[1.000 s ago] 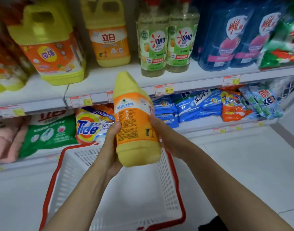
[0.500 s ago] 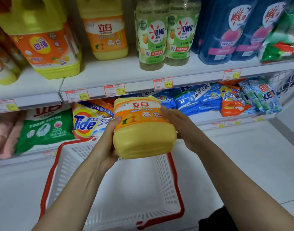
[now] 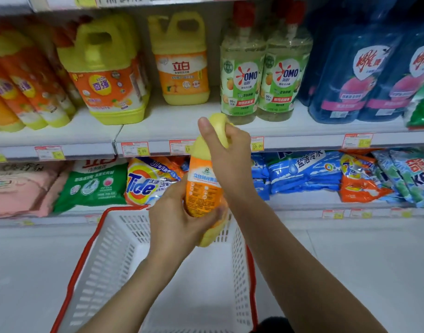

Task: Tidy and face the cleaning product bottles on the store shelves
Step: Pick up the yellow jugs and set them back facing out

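A yellow jug with an orange label (image 3: pixel 202 188) is held upright in front of the shelves, its narrow side towards me. My left hand (image 3: pixel 179 219) grips its lower body. My right hand (image 3: pixel 226 152) grips the handle at its top. On the upper shelf (image 3: pixel 182 131) behind it stand a matching yellow jug (image 3: pixel 182 61), a bigger yellow jug (image 3: pixel 107 73) and two green OMO bottles (image 3: pixel 263 75). A bare stretch of shelf lies in front of the matching jug.
A white basket with a red rim (image 3: pixel 110 272) sits below my hands. Blue refill packs (image 3: pixel 364 68) stand at the upper right. The lower shelf holds a Tide bag (image 3: pixel 146 181), a green bag (image 3: pixel 93 183) and blue bags (image 3: pixel 302 171).
The jug has been turned from its front label facing me to its narrow side and lifted a little. My right hand has gone from its side up to the handle.
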{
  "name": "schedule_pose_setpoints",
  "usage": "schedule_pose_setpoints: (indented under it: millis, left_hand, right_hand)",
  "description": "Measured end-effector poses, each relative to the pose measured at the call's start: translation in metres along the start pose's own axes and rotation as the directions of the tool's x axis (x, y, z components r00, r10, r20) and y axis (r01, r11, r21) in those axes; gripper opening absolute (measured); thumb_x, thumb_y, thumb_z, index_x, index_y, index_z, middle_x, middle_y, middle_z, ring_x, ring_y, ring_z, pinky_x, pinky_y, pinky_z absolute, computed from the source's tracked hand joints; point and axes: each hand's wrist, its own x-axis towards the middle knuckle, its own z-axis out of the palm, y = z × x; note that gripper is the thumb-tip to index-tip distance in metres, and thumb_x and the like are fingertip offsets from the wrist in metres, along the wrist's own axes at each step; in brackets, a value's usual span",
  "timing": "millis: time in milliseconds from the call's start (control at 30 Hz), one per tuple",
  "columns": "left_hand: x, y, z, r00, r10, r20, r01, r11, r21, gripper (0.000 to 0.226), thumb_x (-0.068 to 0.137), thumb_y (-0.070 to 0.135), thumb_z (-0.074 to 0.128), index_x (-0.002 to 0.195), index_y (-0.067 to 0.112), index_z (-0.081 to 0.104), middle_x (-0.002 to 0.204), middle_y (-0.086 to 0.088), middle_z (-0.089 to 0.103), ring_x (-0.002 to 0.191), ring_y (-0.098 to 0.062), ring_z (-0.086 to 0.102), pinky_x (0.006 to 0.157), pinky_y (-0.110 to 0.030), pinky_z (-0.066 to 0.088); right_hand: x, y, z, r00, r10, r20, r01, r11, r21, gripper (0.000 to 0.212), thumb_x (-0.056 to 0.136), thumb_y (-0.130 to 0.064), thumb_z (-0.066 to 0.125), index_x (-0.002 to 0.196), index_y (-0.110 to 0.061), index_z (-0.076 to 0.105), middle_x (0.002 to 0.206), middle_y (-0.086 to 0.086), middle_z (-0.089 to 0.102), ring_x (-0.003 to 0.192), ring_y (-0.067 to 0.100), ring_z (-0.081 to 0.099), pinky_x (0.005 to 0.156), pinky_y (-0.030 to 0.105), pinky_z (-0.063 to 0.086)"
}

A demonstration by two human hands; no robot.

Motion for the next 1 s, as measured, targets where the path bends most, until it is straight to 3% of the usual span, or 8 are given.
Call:
schedule_pose_setpoints:
  millis: [100,300,400,533,667,800,900,1000]
  left_hand:
    - [-0.001,0.002,-0.007,1.0,-0.024,0.001,0.024,0.999,0.022,0.066,0.063,0.063,0.076,0.12,0.037,0.054,0.107,0.019,0.063,0.093,0.0,0.061,0.076,-0.026,0.054]
    - [0.043,-0.019,-0.055,0.976,-0.008,0.22,0.068,0.961,-0.267,0.048,0.08,0.061,0.066,0.116,0.03,0.059,0.115,0.017,0.064,0.112,0.0,0.059,0.093,-0.037,0.051]
    - [0.067,-0.045,-0.058,0.945,-0.033,0.324,0.149,0.928,-0.34,0.077,0.072,0.063,0.07,0.14,0.041,0.043,0.141,0.02,0.05,0.132,-0.001,0.044,0.111,-0.041,0.039]
    - [0.083,-0.065,-0.054,0.87,0.087,0.486,0.226,0.806,-0.548,0.096,0.057,0.063,0.084,0.139,0.031,0.045,0.133,0.01,0.061,0.124,-0.009,0.056,0.098,-0.032,0.049]
    - [0.082,-0.092,-0.078,0.917,0.08,0.39,0.199,0.755,-0.625,0.098,0.032,0.067,0.089,0.114,0.022,0.059,0.099,0.01,0.074,0.091,-0.005,0.069,0.072,-0.017,0.053]
    - [0.084,-0.146,-0.132,0.979,0.028,0.201,0.1,0.794,-0.599,0.086,0.036,0.058,0.09,0.11,0.024,0.06,0.103,0.007,0.073,0.099,-0.009,0.067,0.078,-0.025,0.054]
    - [0.086,-0.197,-0.181,0.996,0.019,0.087,0.031,0.841,-0.54,0.085,0.04,0.047,0.089,0.116,0.027,0.058,0.112,0.005,0.07,0.102,-0.006,0.065,0.075,-0.017,0.053]
    - [0.079,-0.25,-0.222,1.0,-0.004,0.029,0.017,0.872,-0.49,0.091,0.046,0.04,0.086,0.129,0.021,0.053,0.119,0.004,0.067,0.107,-0.003,0.063,0.077,-0.013,0.051]
  right_hand:
    - [0.003,-0.002,-0.009,0.991,-0.049,0.127,0.031,0.989,0.144,0.027,0.092,-0.045,0.063,0.083,-0.02,0.066,0.137,-0.001,0.046,0.119,0.003,0.046,0.105,0.03,0.037]
    - [0.007,-0.004,-0.027,0.909,-0.229,0.349,0.134,0.952,0.277,0.016,0.093,-0.025,0.066,0.101,-0.014,0.074,0.142,-0.009,0.049,0.12,-0.003,0.054,0.092,0.022,0.051]
    - [0.009,-0.008,-0.028,0.913,-0.203,0.353,0.063,0.927,0.371,0.012,0.075,-0.036,0.07,0.072,-0.026,0.074,0.132,-0.013,0.057,0.116,0.009,0.058,0.09,0.031,0.052]
    - [0.006,-0.009,-0.016,0.9,-0.218,0.377,0.078,0.933,0.352,0.026,0.071,-0.047,0.064,0.056,-0.025,0.066,0.123,-0.012,0.059,0.105,0.007,0.06,0.086,0.03,0.047]
    - [-0.001,-0.017,0.023,0.925,-0.164,0.342,0.05,0.946,0.32,0.03,0.069,-0.043,0.061,0.05,-0.021,0.061,0.11,-0.008,0.062,0.09,0.003,0.06,0.076,0.022,0.045]
    - [-0.009,-0.045,0.088,0.921,-0.107,0.375,0.094,0.994,0.051,0.035,0.082,-0.038,0.061,0.052,-0.02,0.063,0.076,-0.01,0.057,0.062,-0.003,0.051,0.061,0.021,0.037]
    - [-0.023,-0.043,0.148,0.878,-0.138,0.458,0.139,0.99,0.032,0.048,0.095,-0.034,0.062,0.074,0.009,0.062,0.08,0.015,0.051,0.069,0.012,0.05,0.062,0.024,0.036]
    - [-0.037,-0.02,0.215,0.85,-0.097,0.518,0.085,0.995,0.047,0.045,0.095,-0.032,0.063,0.081,0.01,0.063,0.083,0.025,0.053,0.077,0.018,0.052,0.071,0.035,0.04]
